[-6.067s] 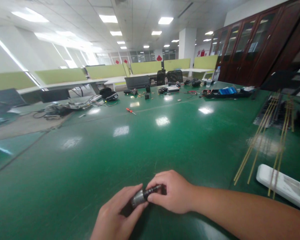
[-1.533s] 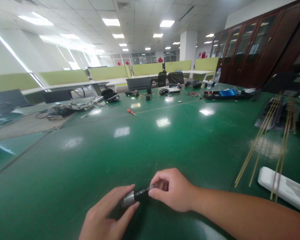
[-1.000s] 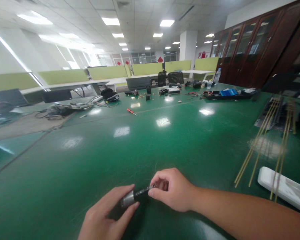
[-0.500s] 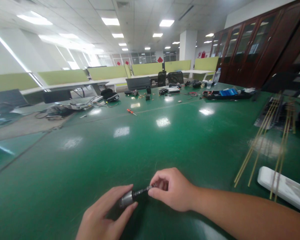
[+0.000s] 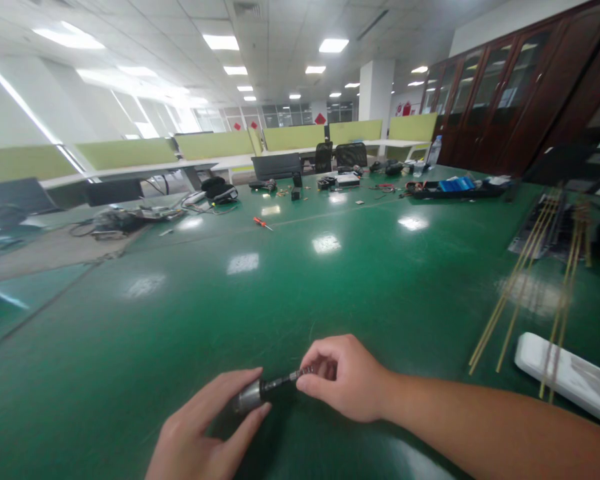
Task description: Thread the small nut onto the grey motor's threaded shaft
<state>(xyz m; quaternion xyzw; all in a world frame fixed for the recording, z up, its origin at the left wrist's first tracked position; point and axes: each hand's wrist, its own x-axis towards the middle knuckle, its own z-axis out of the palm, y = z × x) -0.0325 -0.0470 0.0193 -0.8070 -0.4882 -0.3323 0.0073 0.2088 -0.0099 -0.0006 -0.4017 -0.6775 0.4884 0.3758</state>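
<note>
Low in the view, my left hand [image 5: 200,427] grips a short silver metal cylinder [image 5: 250,396] between thumb and fingers. A thin dark shaft [image 5: 279,382] runs out of the cylinder's right end, tilted slightly upward to the right. At the far end of that shaft, my right hand [image 5: 353,379] pinches a ridged metal piece [image 5: 303,373] between thumb and forefinger. Its other fingers are curled in behind. Both hands are just over the green table [image 5: 260,307]. I cannot tell whether the cylinder and shaft are one part.
An orange-handled screwdriver [image 5: 263,223] lies farther up the table. Thin yellowish sticks [image 5: 505,293] and a white case [image 5: 555,373] are on the right. A black tray [image 5: 455,193] with blue items, a bottle [image 5: 435,152], cables and small parts line the far side.
My left hand and the silver cylinder have shifted slightly left, and a little more of the dark shaft shows between the hands. My right hand has barely moved.
</note>
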